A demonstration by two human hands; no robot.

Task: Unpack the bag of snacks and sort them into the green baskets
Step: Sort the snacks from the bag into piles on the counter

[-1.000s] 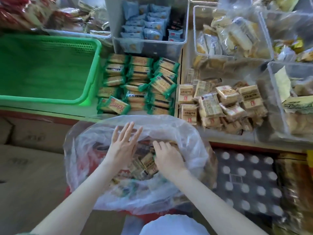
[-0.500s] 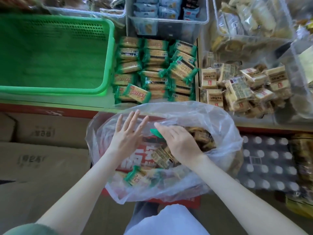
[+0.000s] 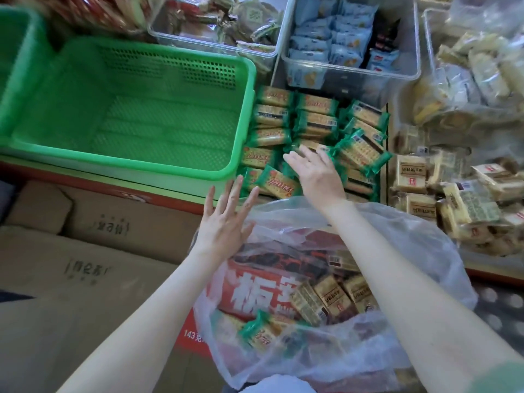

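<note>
A clear plastic bag [image 3: 425, 251] sits in front of me with tan snack packets [image 3: 331, 299], a green-wrapped packet [image 3: 258, 333] and a red box [image 3: 255, 290] inside. My left hand [image 3: 226, 219] hovers at the bag's left rim, fingers spread and holding nothing. My right hand [image 3: 314, 171] reaches past the bag and lies flat over the pile of green-wrapped snacks [image 3: 314, 117] on the shelf, fingertips at a packet. The big green basket [image 3: 158, 129] to the left of that pile holds nothing.
Tan packets [image 3: 411, 174] lie heaped right of the green pile. Clear bins at the back hold blue packets [image 3: 340, 38] and pale snacks [image 3: 467, 66]. Cardboard boxes [image 3: 85, 251] stand at lower left, and part of another green basket [image 3: 14, 52] shows at far left.
My right hand left the bag with a green packet and moved forward onto the green-wrapped pile, fingers now straightened. My left hand rose from inside the bag to its left rim.
</note>
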